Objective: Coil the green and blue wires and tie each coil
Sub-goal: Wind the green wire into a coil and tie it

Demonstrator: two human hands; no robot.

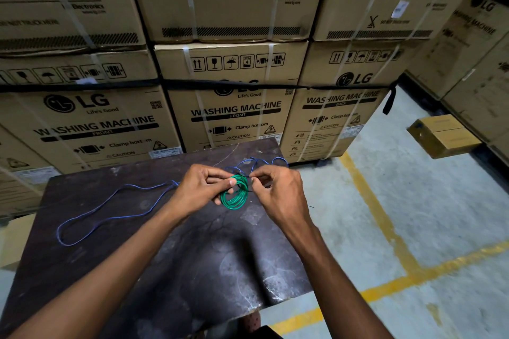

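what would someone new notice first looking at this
The bright green wire coil at the table's middle, gripped by the left hand while the right hand pinches something thin at its top edge. Next, the blue wire sprawled loose across the dark table, then the wall of washing machine boxes behind.

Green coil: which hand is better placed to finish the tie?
Right, probably. The left hand grips the green coil, steadying it; the right hand pinches something thin and dark, seemingly the tie, at the coil's top edge.
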